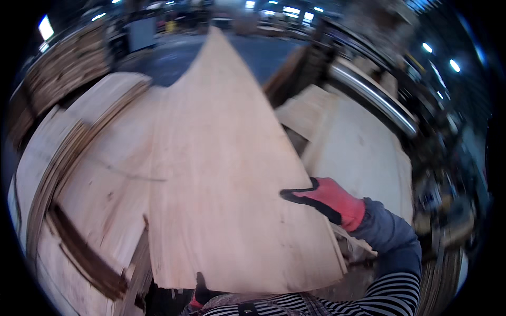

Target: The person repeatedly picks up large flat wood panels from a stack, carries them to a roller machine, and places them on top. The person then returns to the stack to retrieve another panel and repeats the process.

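A large pale sheet of thin wood veneer (221,174) is lifted in front of me, its far end pointing up and away. My right hand (324,199), in a red glove with black fingertips, grips the sheet's right edge. My left hand (199,291) is mostly hidden under the sheet's near edge; only a dark gloved tip and a bit of red show there, touching the underside. My striped sleeve and grey cuff come in from the lower right.
A tall stack of veneer sheets (89,174) lies to the left, with a dark strip (84,255) on its side. More pale sheets (358,152) lie at the right beside a shiny metal roller (374,97). Stacked wood (63,63) stands at the far left.
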`<state>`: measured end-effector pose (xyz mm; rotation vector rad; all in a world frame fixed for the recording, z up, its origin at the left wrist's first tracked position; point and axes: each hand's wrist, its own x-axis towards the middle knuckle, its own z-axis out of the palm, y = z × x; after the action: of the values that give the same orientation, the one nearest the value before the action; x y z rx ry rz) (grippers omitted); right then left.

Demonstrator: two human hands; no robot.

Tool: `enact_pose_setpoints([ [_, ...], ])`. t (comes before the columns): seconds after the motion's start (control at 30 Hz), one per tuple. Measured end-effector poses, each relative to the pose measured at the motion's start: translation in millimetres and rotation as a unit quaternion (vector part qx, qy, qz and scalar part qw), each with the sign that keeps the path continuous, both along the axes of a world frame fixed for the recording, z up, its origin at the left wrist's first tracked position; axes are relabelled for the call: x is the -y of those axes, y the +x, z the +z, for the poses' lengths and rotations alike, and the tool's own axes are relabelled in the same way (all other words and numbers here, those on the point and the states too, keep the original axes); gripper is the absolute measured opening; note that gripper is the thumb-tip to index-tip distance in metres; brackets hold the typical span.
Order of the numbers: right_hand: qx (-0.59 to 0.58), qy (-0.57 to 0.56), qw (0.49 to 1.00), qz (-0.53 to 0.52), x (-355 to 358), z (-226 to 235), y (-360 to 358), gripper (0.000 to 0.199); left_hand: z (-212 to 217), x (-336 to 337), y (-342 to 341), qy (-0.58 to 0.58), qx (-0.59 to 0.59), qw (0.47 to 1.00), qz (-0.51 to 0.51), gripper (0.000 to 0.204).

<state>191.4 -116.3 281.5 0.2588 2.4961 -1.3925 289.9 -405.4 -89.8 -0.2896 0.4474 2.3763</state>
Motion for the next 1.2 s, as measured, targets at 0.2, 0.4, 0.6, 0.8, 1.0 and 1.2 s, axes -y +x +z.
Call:
enact_pose_setpoints([
  [0.2,-0.084,0.044,0.978,-0.185,-127.4,23.1,141.0,0.042,40.9,-109.9,11.1,-0.002,-0.084,0.995,-0.044,0.072],
  [0.4,-0.121,-0.086,0.92,-0.363,-304.5,-28.2,281.1,0.038,118.5,-228.5,15.1,-0.115,-0.083,0.978,-0.154,0.037],
  [0.6,-0.133,-0.001,0.912,-0.387,-385.0,-206.8,424.4,0.044,79.4,-287.3,20.7,-0.173,-0.004,0.924,-0.342,0.048],
  [0.8,-0.014,-0.043,0.836,-0.546,-392.7,-249.4,479.4,0.031,50.2,-274.9,1.4,-0.198,-0.147,0.825,-0.509,0.048],
  [1.0,0.019,0.067,0.82,-0.568,-503.8,-203.1,432.7,0.036,32.0,-345.6,-49.2,-0.188,-0.323,0.698,-0.611,0.047],
  [1.2,0.022,0.459,0.772,-0.439,-541.1,-132.4,324.0,0.072,31.6,-429.8,-82.0,-0.162,-0.446,0.639,-0.605,0.047],
])
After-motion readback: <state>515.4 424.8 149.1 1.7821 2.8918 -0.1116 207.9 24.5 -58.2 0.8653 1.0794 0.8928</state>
